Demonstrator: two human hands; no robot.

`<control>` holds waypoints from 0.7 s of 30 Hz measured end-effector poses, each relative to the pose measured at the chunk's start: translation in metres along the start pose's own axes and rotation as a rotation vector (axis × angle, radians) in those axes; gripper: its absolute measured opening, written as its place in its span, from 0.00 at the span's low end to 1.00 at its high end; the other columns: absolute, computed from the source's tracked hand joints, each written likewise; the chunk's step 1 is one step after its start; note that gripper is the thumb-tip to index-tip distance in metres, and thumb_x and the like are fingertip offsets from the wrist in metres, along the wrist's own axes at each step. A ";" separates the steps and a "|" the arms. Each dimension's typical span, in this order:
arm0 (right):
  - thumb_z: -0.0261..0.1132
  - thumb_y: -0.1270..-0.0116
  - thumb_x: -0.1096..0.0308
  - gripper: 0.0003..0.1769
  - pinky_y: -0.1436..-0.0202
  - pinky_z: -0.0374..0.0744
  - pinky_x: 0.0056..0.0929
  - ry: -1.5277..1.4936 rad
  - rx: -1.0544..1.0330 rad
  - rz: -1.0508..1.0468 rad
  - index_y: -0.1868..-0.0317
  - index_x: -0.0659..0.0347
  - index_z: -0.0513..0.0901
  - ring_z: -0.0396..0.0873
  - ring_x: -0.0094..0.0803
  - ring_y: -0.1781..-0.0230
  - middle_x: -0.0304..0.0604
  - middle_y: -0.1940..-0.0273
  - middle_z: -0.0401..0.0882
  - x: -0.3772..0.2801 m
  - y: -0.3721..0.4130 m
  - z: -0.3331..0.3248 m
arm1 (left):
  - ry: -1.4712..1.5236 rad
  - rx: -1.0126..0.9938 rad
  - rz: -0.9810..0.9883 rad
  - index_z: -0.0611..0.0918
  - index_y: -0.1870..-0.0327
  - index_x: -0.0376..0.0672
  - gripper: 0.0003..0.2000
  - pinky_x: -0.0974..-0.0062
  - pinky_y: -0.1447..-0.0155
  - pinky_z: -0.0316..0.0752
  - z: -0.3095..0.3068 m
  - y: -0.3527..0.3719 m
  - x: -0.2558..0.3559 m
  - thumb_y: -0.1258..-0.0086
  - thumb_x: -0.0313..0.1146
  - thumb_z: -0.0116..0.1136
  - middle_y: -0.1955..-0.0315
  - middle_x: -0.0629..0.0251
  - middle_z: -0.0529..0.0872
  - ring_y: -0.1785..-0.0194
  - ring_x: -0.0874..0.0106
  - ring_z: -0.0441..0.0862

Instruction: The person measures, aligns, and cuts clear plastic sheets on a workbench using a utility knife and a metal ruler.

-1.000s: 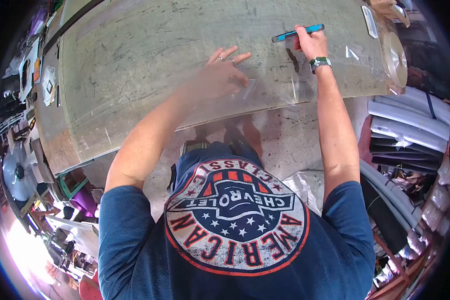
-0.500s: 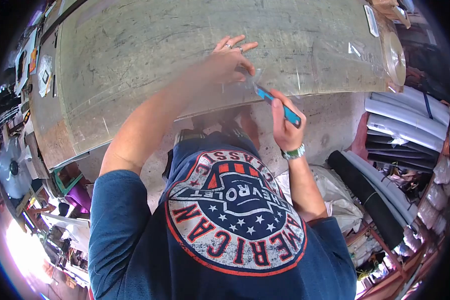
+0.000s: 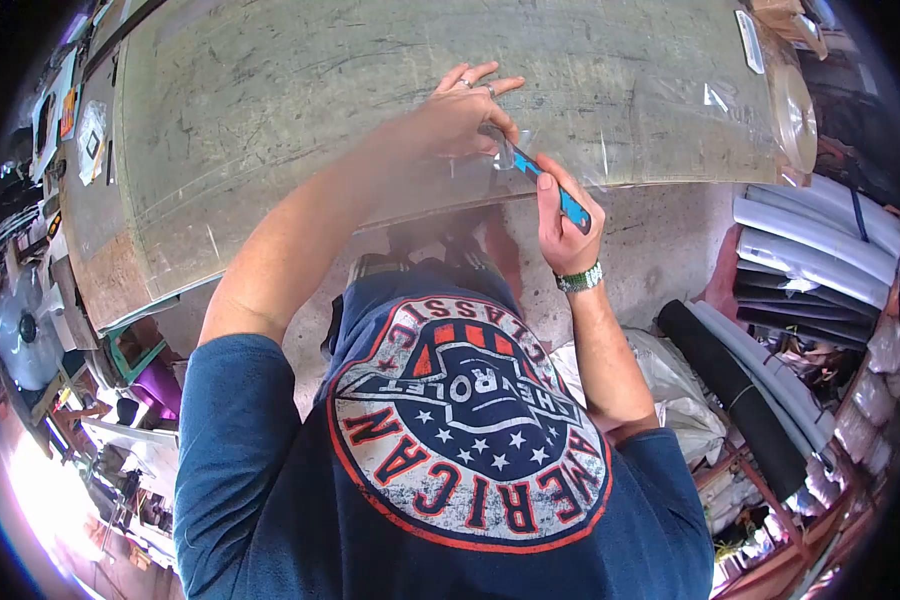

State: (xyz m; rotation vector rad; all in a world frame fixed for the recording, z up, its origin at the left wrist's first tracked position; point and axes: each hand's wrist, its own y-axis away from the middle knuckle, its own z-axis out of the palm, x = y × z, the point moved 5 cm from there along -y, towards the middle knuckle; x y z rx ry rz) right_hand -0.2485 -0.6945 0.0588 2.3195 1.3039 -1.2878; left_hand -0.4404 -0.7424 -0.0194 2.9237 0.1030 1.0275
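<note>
My right hand [image 3: 568, 228] is closed around a blue and black utility knife [image 3: 554, 190], whose tip points up and left at the near edge of the worktable [image 3: 300, 90]. At that tip, my left hand [image 3: 467, 115] pinches a small piece of clear plastic film [image 3: 503, 156] between thumb and index finger. The other fingers of this hand are stretched out above the table and wear rings. The film is thin and see-through, so its full outline cannot be made out. The knife's blade is too small to see clearly.
Small clear offcuts [image 3: 715, 97] and a roll of clear tape or film [image 3: 795, 125] are at the table's right. A plastic bag [image 3: 92, 143] lies on the left. Grey and white rolls [image 3: 815, 240] are stacked right, near a black roll [image 3: 730, 390] and a white sack [image 3: 675, 385].
My right hand and the knife have moved slightly up and left, closer to my left hand. The left hand has shifted a little up and right, still pinching the film.
</note>
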 end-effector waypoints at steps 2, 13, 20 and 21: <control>0.64 0.22 0.70 0.12 0.52 0.85 0.37 -0.030 -0.012 0.049 0.45 0.67 0.86 0.90 0.49 0.55 0.57 0.53 0.90 0.003 -0.001 0.003 | 0.005 -0.004 -0.001 0.92 0.49 0.66 0.18 0.44 0.13 0.40 -0.001 0.001 0.001 0.40 0.36 0.76 0.16 0.73 0.60 0.13 0.53 0.47; 0.64 0.21 0.68 0.13 0.56 0.84 0.32 0.042 0.009 -0.094 0.44 0.68 0.87 0.90 0.38 0.61 0.52 0.56 0.91 0.015 -0.005 0.019 | -0.006 0.026 0.012 0.92 0.48 0.67 0.17 0.44 0.13 0.40 0.001 0.001 0.000 0.40 0.36 0.75 0.16 0.72 0.61 0.13 0.54 0.48; 0.67 0.26 0.73 0.16 0.53 0.85 0.42 0.009 -0.008 -0.080 0.40 0.64 0.84 0.89 0.54 0.55 0.57 0.53 0.89 0.016 -0.001 0.025 | -0.019 0.007 0.008 0.92 0.49 0.67 0.16 0.45 0.12 0.39 0.000 0.002 0.001 0.39 0.37 0.74 0.16 0.71 0.60 0.13 0.54 0.48; 0.67 0.26 0.73 0.16 0.53 0.85 0.42 0.009 -0.010 -0.077 0.40 0.64 0.84 0.89 0.54 0.55 0.57 0.53 0.89 0.016 0.001 0.025 | -0.020 0.006 0.010 0.92 0.48 0.67 0.16 0.45 0.12 0.39 0.001 0.001 0.000 0.38 0.37 0.74 0.16 0.71 0.59 0.13 0.53 0.48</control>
